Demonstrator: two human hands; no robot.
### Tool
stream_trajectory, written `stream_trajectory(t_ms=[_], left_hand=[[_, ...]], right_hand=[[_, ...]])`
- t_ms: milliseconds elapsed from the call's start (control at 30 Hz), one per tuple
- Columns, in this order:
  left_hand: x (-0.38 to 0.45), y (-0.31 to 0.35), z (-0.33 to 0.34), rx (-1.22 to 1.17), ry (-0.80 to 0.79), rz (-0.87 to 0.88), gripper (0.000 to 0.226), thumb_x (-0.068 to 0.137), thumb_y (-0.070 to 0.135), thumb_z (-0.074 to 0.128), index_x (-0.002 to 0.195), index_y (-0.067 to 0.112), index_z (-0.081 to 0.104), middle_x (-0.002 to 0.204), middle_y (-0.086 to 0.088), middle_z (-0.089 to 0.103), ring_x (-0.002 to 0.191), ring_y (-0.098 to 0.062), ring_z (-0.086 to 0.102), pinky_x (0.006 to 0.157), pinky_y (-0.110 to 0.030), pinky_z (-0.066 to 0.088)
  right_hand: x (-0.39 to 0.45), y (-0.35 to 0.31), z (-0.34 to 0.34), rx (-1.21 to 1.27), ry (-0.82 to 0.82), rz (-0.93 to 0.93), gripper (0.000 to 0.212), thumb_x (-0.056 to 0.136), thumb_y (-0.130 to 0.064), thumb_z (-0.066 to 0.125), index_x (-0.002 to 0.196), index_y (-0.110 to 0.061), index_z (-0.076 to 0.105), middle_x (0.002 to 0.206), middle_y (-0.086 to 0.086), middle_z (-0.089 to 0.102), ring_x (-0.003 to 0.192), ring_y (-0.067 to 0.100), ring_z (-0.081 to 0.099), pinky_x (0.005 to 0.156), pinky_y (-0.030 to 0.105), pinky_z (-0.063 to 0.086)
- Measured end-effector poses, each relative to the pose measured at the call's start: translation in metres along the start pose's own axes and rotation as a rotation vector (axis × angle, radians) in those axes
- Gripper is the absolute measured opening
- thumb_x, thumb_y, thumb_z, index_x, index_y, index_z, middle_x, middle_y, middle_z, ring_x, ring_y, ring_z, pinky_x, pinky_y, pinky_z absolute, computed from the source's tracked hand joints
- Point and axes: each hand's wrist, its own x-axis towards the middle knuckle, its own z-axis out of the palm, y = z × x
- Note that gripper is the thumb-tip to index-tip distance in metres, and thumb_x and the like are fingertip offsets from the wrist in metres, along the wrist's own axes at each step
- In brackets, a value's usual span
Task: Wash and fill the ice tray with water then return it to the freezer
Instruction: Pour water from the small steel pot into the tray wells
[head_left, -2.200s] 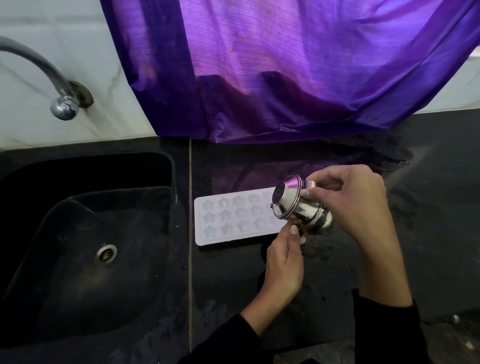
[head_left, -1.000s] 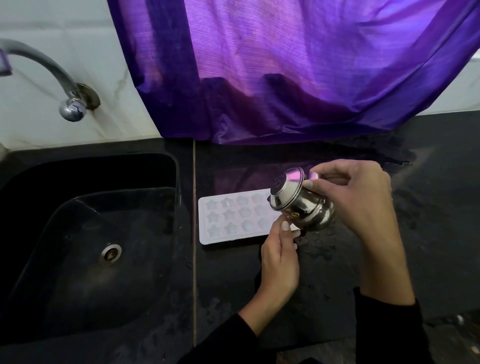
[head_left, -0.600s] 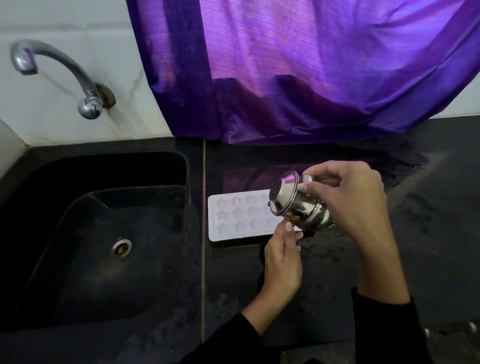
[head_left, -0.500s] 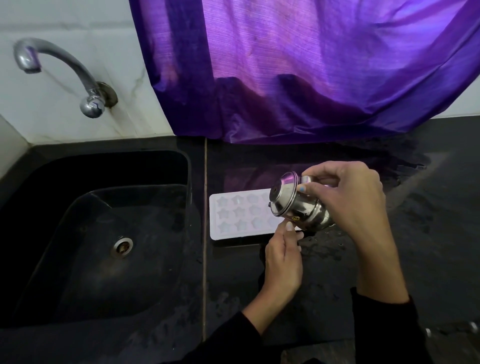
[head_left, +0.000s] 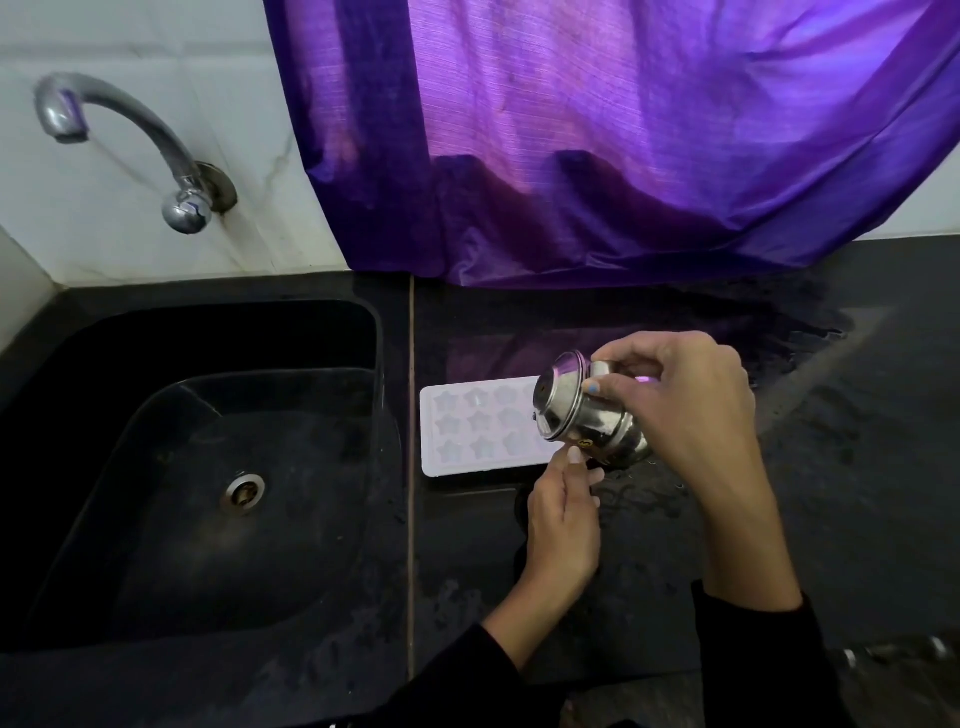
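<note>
We're at the counter (head_left: 857, 519) now, and very little has moved in the last couple of seconds. The right hand (head_left: 691, 410) still has its fingers curled round the small steel pot (head_left: 587, 421), tipped well over with its mouth pointing left across the right end of the ice tray (head_left: 480, 428). The tilt looks the same as a moment ago. What has really shifted is our view: the head has swung left and up a touch, so the tap (head_left: 130, 140) in the upper left of the frame now shows its whole curved spout, where before it was cut off.

The left hand (head_left: 563, 525) stays put just below the pot, its fingertips at the tray's near edge by the right corner. The fingers look gently bent; we can't tell whether they pinch the rim or only steady it.

The white tray lies flat in the middle of the frame, just right of the black sink (head_left: 197, 467), star-shaped moulds facing up. We can't make out a stream of water, nor how full the moulds are. Wet patches glisten on the dark surface below the pot.

So we judge the filling is under way or nearly spent, with the pot held at the pour. The freezer trip is yet to come, and a full tray will need a level carry.

Behind it all hangs the purple curtain (head_left: 623, 130).
</note>
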Motion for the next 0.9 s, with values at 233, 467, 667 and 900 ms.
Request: stream_trajectory(t_ms=[233,467,667,900], left_hand=[[0.000,0.000,-0.002,-0.008,-0.003,-0.006,0.043,0.103,0.033,0.030,0.132,0.011,0.053,0.100,0.013,0.064,0.102,-0.006,0.064,0.086,-0.031,0.054],[0.000,0.002,-0.003,-0.025,0.002,0.007,0.037,0.103,0.031,0.030,0.125,0.017,0.057,0.100,0.016,0.064,0.099,-0.003,0.064,0.083,-0.029,0.054],[-0.002,0.005,-0.005,-0.018,-0.012,0.047,0.027,0.103,0.030,0.030,0.115,0.039,0.053,0.105,0.020,0.064,0.101,-0.002,0.063,0.086,-0.032,0.053],[-0.003,0.007,-0.009,-0.018,-0.009,0.107,0.031,0.102,0.032,0.030,0.101,0.051,0.054,0.100,0.018,0.065,0.102,-0.003,0.063,0.088,-0.035,0.053]], right_hand=[[-0.002,-0.001,0.001,0.008,0.000,-0.013,0.012,0.073,-0.034,0.079,0.083,-0.034,0.074,0.074,-0.011,0.069,0.076,0.011,0.067,0.074,0.041,0.055],[-0.004,-0.002,0.000,0.031,0.003,-0.008,0.009,0.073,-0.030,0.080,0.077,-0.034,0.073,0.071,-0.014,0.068,0.075,0.007,0.066,0.075,0.040,0.056],[-0.002,0.001,-0.006,0.094,0.027,0.012,0.013,0.071,-0.029,0.081,0.072,-0.035,0.070,0.072,-0.013,0.071,0.073,0.006,0.069,0.077,0.043,0.058],[-0.002,0.000,-0.010,0.175,0.062,-0.009,0.012,0.073,-0.025,0.081,0.076,-0.033,0.072,0.070,-0.014,0.071,0.072,0.001,0.069,0.078,0.039,0.059]])
